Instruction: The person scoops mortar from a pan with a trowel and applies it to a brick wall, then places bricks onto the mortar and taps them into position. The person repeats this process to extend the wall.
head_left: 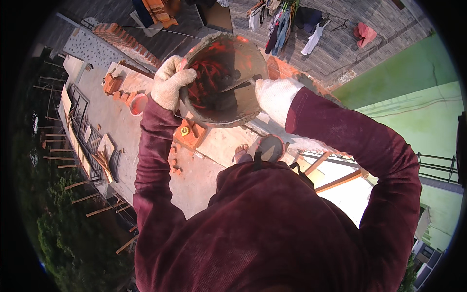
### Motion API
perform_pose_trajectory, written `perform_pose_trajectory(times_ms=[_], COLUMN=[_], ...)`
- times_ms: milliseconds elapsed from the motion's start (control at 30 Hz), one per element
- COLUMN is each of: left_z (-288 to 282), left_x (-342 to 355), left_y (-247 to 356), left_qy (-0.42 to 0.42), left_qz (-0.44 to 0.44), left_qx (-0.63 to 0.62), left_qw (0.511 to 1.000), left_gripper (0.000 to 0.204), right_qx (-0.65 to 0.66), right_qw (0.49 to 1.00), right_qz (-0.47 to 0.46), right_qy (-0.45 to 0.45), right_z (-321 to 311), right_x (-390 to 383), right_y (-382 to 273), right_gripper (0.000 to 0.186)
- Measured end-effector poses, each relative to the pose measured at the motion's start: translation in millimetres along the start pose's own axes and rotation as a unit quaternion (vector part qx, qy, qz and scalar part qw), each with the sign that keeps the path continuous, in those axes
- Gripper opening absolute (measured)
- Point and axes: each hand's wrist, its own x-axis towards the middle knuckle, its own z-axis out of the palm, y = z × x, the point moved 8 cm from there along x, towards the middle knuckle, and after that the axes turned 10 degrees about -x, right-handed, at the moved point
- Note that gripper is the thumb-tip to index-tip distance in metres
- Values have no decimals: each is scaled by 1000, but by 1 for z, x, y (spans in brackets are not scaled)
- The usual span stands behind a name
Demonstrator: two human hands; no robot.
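Note:
A red bucket (pixel 248 58), crusted with grey mortar, is tilted so that I look into its mouth. My left hand (pixel 170 83), in a white knit glove, is closed on the bucket's left rim, thumb over the edge. Wet grey mortar (pixel 206 80) coats the inside. At the right rim my right hand (pixel 278 100), gloved too, is closed on the handle of what looks like a trowel (pixel 239 86), whose thin edge reaches into the bucket. Its fingers are partly hidden behind the glove's back.
An orange brick block (pixel 189 138) bears a yellow tape measure (pixel 185 131). Bricks (pixel 113 83) and a red bucket (pixel 138 104) stand left; another mortar-stained bucket (pixel 270 147) is near my foot (pixel 240 152). Clothes (pixel 279 29) hang ahead. Timber and rebar (pixel 90 138) line the slab's left edge.

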Motion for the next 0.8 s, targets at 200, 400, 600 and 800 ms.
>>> perform_pose_trajectory(times_ms=[200,400,600,800], left_z=[2,0,16,14], left_x=[-5,3,7,6], left_y=[7,3,1,0], left_qy=[-19,-51,-74,-46], left_qz=[-10,-24,-40,-20], left_qx=[-66,-40,-83,-33], left_qw=[998,998,993,998], left_gripper=[14,15,17,16], right_qx=[-6,2,-29,32], right_qw=[986,1000,986,999], right_qz=[107,17,58,30], right_qy=[126,2,152,29], right_z=[-43,-10,-59,-28], right_x=[-12,-23,-10,-22], right_y=[26,9,16,-9], right_gripper=[27,23,30,29])
